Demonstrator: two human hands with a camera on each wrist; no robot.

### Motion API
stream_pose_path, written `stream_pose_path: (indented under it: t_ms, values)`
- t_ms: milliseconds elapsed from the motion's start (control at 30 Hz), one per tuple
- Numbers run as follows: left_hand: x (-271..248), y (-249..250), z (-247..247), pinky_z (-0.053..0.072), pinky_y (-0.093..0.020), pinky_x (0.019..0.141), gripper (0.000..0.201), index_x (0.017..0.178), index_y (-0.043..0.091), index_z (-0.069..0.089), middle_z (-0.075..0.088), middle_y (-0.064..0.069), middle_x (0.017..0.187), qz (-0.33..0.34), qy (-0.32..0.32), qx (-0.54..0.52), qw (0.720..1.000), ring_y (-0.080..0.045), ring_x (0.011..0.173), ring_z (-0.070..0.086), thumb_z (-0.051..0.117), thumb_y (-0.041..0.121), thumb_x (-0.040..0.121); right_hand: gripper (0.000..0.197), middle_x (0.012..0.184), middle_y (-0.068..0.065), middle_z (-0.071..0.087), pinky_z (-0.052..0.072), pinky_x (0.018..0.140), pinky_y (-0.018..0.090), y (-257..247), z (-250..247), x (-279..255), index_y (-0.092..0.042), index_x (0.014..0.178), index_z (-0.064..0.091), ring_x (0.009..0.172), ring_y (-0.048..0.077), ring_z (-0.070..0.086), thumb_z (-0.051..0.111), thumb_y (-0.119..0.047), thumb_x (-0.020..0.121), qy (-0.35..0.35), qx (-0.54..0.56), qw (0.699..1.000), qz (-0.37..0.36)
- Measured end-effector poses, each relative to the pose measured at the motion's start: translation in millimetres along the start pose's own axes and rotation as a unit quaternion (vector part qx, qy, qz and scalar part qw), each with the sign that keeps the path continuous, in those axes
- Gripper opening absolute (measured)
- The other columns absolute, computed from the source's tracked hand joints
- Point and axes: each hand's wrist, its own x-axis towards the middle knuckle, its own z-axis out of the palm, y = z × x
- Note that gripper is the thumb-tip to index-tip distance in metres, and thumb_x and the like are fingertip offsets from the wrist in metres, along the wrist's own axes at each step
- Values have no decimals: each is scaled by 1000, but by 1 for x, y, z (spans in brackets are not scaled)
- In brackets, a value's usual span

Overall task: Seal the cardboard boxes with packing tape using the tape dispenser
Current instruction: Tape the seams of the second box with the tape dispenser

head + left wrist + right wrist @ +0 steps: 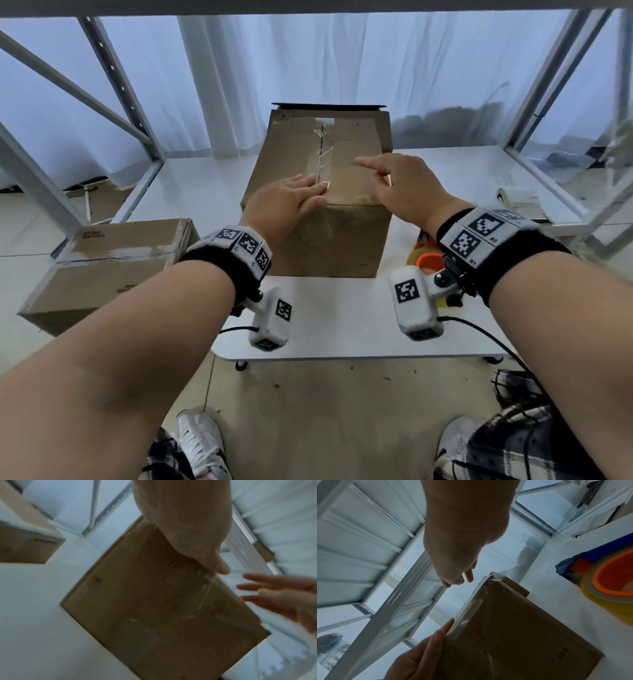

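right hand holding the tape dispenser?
No: the right hand hovers open over the box; the tape dispenser sits on the table.

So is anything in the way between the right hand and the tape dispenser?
Nothing visible blocks it. The right hand hovers open over the tall cardboard box; the tape dispenser lies on the white table right of the box, under that wrist, with open space around it.

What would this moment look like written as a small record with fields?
Box in work: tall cardboard box standing on the white table
Seam: clear tape along the top
Left hand: flat on the near top edge
Right hand: open above the top
Tape dispenser: lying on the table right of the box
Second box: left
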Motion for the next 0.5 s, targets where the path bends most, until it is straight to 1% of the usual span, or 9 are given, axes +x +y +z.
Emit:
stream_pose_path:
  t_ms: [67, 100, 200, 267, 367, 433, 500]
  values:
    - [-2, 0, 4, 25, -32, 112, 47, 141, 35, 42, 39, 8, 148, 4, 12, 33, 999, -13, 140, 32, 33, 50, 97, 37, 131, 5, 60, 37, 96, 20, 3, 2, -2, -14, 131, 58, 119, 20, 55, 46, -10, 97, -14, -8, 1000, 0]
    - [-2, 1, 6, 25, -32, 113, 48, 141, 36, 41, 39, 8, 149, 4, 15, 42, 999, -13, 140, 32, 32, 51, 97, 35, 129, 5, 61, 38, 97, 22, 4, 4, -4, -14, 130, 59, 118, 20, 56, 48, -14, 97, -25, -20, 999, -4]
    - [-3, 2, 9, 23, -32, 113, 49, 142, 37, 39, 39, 8, 149, -3, 19, 53, 998, -15, 140, 31, 32, 52, 96, 37, 125, 3, 64, 41, 99, 32, -1, 12, -7, -15, 126, 62, 115, 21, 58, 49, -34, 98, -50, -96, 993, -51]
    - [-5, 3, 8, 22, -34, 114, 52, 144, 36, 36, 37, 7, 150, 0, 15, 64, 998, -17, 141, 30, 33, 53, 95, 42, 129, 1, 61, 34, 105, 35, -9, 19, -6, -20, 129, 60, 121, 21, 54, 43, -44, 99, -49, -151, 985, -68]
    - [-9, 5, 7, 20, -34, 114, 60, 148, 33, 28, 32, 6, 153, 7, 0, 96, 995, -19, 142, 28, 36, 56, 92, 47, 141, -2, 51, 17, 114, 37, -16, 30, -5, -26, 139, 48, 135, 20, 40, 35, -48, 99, -61, -221, 973, -41]
    - [-10, 6, 7, 20, -34, 114, 63, 149, 33, 25, 30, 7, 154, 8, -2, 109, 994, -19, 142, 27, 37, 57, 92, 50, 146, -2, 46, 11, 116, 38, -16, 36, -7, -25, 144, 40, 138, 22, 35, 39, -46, 99, -77, -272, 958, -41]
    - [-11, 5, 8, 19, -34, 115, 65, 149, 33, 24, 29, 7, 154, 10, -5, 113, 994, -19, 142, 26, 38, 58, 91, 55, 148, -1, 43, 10, 117, 39, -16, 38, -8, -24, 147, 35, 139, 23, 33, 46, -44, 96, -90, -303, 947, -54]
